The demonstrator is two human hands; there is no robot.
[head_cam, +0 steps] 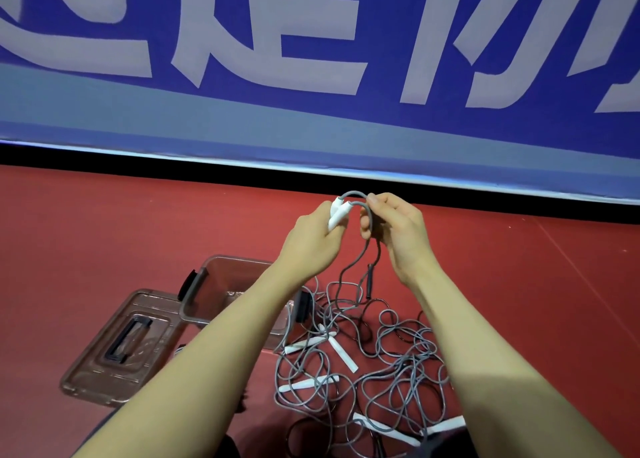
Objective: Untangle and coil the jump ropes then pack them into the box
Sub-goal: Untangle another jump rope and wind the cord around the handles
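Note:
My left hand grips two white jump-rope handles, raised above the floor. Their grey cord arcs over to my right hand, which pinches it between thumb and fingers. Two cord strands hang down from my right hand to a tangled pile of grey jump ropes with several white handles on the red floor. A clear brown plastic box with black latches stands open left of the pile, partly hidden by my left forearm.
The box's lid lies flat on the floor to the left of the box. A blue banner with large pale characters runs along the far edge of the red floor.

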